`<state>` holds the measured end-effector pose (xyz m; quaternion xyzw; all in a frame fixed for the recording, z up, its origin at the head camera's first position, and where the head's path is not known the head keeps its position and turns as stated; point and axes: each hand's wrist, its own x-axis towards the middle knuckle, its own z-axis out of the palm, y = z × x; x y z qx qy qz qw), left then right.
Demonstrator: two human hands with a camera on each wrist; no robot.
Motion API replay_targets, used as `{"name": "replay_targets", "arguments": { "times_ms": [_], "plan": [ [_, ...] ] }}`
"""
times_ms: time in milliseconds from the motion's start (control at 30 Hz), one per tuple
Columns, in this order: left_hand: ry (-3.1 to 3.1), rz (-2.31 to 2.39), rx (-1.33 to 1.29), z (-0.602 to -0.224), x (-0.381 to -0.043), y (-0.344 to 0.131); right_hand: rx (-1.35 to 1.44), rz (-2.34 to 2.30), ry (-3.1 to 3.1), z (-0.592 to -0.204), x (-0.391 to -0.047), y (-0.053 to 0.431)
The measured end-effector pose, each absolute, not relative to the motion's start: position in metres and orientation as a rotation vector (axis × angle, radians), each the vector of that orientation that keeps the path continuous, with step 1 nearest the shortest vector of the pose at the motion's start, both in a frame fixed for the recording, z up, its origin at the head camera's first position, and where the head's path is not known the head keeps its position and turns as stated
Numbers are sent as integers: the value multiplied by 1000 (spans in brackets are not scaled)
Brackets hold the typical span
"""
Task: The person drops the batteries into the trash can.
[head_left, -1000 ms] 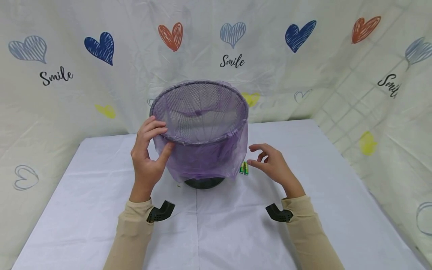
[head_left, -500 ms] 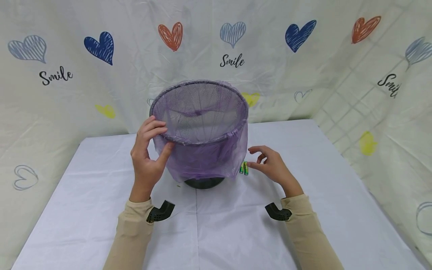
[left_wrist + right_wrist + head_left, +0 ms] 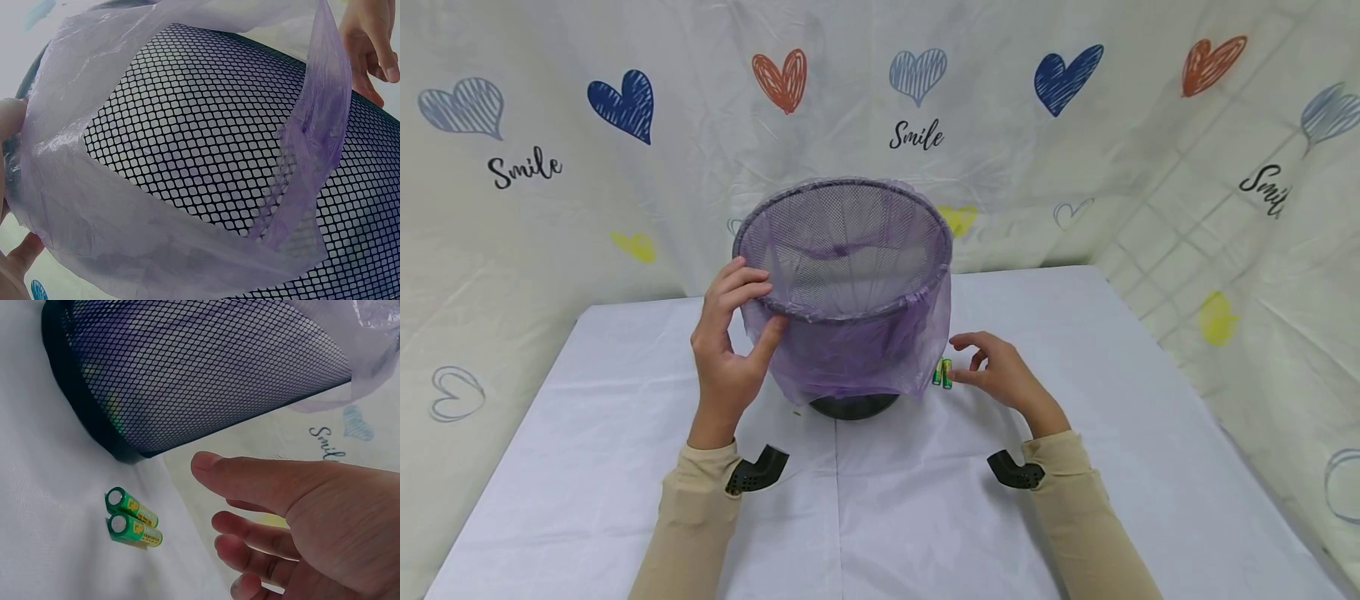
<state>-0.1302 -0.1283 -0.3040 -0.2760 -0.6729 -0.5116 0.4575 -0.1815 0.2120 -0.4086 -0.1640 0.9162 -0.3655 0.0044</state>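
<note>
A black mesh wastebasket (image 3: pixel 842 212) stands mid-table with a purple plastic bag (image 3: pixel 857 358) lining it and folded down over its rim. My left hand (image 3: pixel 730 362) grips that rim at the front left, fingers inside and thumb outside. To the right of the basket, two green and yellow batteries (image 3: pixel 139 519) lie side by side on the white cloth. Just above and beside them is my right hand (image 3: pixel 1003 375), thumb and fingers apart and holding nothing. The right wrist view shows a gap between this hand (image 3: pixel 331 519) and the batteries.
A white cloth (image 3: pixel 917 517) covers the table. Behind it hangs a pale curtain (image 3: pixel 850 108) printed with hearts and "Smile". A tiny dark speck (image 3: pixel 797 413) lies left of the basket's base.
My right hand has lowered slightly and moved a little left, toward the batteries. My left hand, the basket and the batteries have stayed in place.
</note>
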Motion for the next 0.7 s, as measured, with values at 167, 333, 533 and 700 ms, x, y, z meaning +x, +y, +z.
{"name": "replay_targets", "arguments": {
  "times_ms": [167,333,533,700],
  "plan": [
    [-1661,-1256,-679,-304,-131,-129,-510,-1121,2866,-411,-181,212],
    [-1670,-1249,-675,-305,-131,-129,-504,-1099,2861,-413,-181,211],
    [-1667,-1256,-676,-304,-130,-129,-475,-1075,2846,-417,-182,210],
    [-1664,-1260,-678,-303,-130,-128,-486,-1082,2842,-421,-183,210]
  ]
}}
